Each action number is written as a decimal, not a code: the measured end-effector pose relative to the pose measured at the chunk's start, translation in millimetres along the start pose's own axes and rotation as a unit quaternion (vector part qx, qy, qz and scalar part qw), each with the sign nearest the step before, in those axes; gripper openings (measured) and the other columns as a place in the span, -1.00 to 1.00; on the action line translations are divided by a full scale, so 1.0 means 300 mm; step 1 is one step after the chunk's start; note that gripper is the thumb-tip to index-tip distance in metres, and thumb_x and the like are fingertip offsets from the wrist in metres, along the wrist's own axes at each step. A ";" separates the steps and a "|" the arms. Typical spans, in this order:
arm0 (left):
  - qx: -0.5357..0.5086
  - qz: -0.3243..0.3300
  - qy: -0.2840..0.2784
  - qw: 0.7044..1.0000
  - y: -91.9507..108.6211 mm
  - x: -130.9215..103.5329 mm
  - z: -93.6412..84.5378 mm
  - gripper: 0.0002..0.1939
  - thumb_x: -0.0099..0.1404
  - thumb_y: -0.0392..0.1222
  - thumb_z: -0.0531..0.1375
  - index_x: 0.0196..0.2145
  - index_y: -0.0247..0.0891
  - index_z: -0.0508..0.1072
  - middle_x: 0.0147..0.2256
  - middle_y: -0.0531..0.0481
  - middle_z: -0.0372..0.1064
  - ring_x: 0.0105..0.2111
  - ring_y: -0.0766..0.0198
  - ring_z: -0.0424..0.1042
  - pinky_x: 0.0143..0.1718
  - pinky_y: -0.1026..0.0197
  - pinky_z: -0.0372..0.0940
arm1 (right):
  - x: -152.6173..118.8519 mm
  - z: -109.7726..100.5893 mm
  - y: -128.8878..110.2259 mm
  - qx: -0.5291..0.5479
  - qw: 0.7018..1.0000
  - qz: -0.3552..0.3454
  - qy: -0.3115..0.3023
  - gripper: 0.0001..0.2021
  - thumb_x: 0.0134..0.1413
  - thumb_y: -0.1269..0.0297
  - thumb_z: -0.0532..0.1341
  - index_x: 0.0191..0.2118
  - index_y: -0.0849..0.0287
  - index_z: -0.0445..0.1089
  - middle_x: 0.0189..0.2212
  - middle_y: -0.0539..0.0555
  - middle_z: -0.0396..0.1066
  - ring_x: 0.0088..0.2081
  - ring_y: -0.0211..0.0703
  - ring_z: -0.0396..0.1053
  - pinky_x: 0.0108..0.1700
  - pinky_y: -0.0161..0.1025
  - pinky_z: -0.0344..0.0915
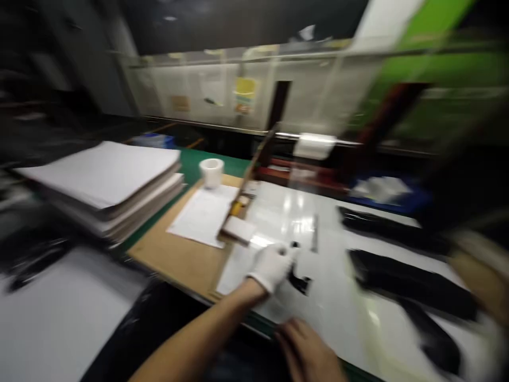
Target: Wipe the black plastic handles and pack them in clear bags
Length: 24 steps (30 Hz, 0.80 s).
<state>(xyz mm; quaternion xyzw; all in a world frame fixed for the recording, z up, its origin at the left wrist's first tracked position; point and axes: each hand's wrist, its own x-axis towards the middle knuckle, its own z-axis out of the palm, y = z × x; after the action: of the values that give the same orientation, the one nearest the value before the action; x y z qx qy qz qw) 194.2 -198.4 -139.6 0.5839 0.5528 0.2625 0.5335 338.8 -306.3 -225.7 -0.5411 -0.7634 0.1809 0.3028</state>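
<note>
My left hand, in a white glove, is over the white sheet on the table, its fingers closed on a thin, dark, irregular black piece. Parts of this piece show above and below the fingertips; blur hides its exact kind. My right hand is bare and rests lower down by the table's front edge, its fingers bent downward. Blur and the angle hide whether those fingers hold anything. Just beyond the left hand, a small white block sits at the near end of a long wooden strip.
At left is a tall stack of white sheets. A white tape roll stands by a paper sheet on a brown board. Several black bundles lie at right, including a long one. Behind is a blue tray.
</note>
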 end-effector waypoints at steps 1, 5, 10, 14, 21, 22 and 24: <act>0.014 0.011 -0.019 1.000 0.012 0.089 0.041 -0.69 0.42 -0.04 0.20 0.00 -0.29 0.46 -0.01 -0.08 0.43 -0.10 0.08 0.48 -0.09 0.00 0.45 | -0.007 -0.025 -0.008 -0.029 0.999 0.006 -0.017 -0.83 0.34 0.31 0.09 -0.23 0.00 0.42 -0.35 0.02 0.45 -0.35 -0.12 0.49 -0.33 -0.27 0.39; 0.077 0.033 -0.026 0.996 0.004 0.279 0.127 -0.69 0.44 0.01 0.18 -0.22 -0.34 0.49 -0.29 0.01 0.46 -0.30 0.22 0.49 -0.20 0.09 0.42 | 0.031 -0.049 -0.039 -0.080 0.996 0.038 -0.032 -0.85 0.24 0.47 0.11 -0.29 0.10 0.37 -0.37 0.04 0.41 -0.36 -0.12 0.44 -0.37 -0.28 0.32; 0.094 0.060 -0.009 0.994 -0.065 0.262 0.095 -0.64 0.43 0.04 0.13 -0.15 -0.33 0.52 -0.48 0.04 0.44 -0.47 0.24 0.44 -0.32 0.13 0.37 | 0.034 -0.064 -0.058 -0.060 0.996 0.045 -0.042 -0.87 0.21 0.49 0.15 -0.29 0.11 0.37 -0.38 0.01 0.39 -0.36 -0.16 0.41 -0.39 -0.29 0.27; 0.076 0.116 -0.045 0.989 -0.125 0.143 0.052 -0.58 0.39 -0.21 0.07 0.15 -0.25 0.44 -0.12 -0.13 0.57 -0.12 0.13 0.53 0.01 0.07 0.35 | 0.053 -0.121 -0.069 -0.026 0.999 0.033 -0.024 -0.85 0.28 0.46 0.10 -0.26 0.11 0.38 -0.35 0.04 0.37 -0.32 -0.14 0.37 -0.35 -0.26 0.29; 0.041 0.243 -0.160 0.956 -0.158 0.004 -0.010 -0.75 0.44 -0.11 0.13 -0.27 -0.18 0.60 -0.18 -0.06 0.52 -0.14 0.18 0.46 -0.01 0.22 0.32 | 0.206 -0.301 -0.049 0.152 0.977 0.136 -0.060 -0.81 0.34 0.09 0.17 -0.09 0.01 0.47 -0.06 0.08 0.46 0.00 -0.02 0.40 0.06 -0.08 0.35; 0.038 0.221 -0.133 0.965 -0.155 0.018 -0.010 -0.69 0.45 -0.07 0.12 -0.36 -0.21 0.57 -0.29 -0.04 0.51 -0.25 0.21 0.46 -0.14 0.25 0.34 | 0.234 -0.320 -0.026 0.185 0.965 0.167 -0.076 -0.74 0.29 0.01 0.22 -0.04 -0.01 0.47 -0.05 0.06 0.48 0.01 -0.01 0.41 0.08 -0.07 0.36; 0.042 0.180 -0.081 0.979 -0.149 0.064 -0.002 -0.60 0.47 0.00 0.06 -0.41 -0.26 0.51 -0.41 -0.02 0.46 -0.37 0.24 0.42 -0.32 0.28 0.31 | 0.288 -0.340 0.032 0.224 0.950 0.207 -0.073 -0.63 0.20 -0.06 0.28 0.03 0.00 0.46 -0.06 0.05 0.51 -0.01 -0.03 0.45 0.06 -0.10 0.38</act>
<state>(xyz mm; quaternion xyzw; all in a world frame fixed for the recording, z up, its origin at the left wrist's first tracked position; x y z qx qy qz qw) 182.3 -188.4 -185.7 0.7150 0.4039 0.2833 0.4955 392.8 -227.4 -131.7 -0.5910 -0.5944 0.4448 0.3155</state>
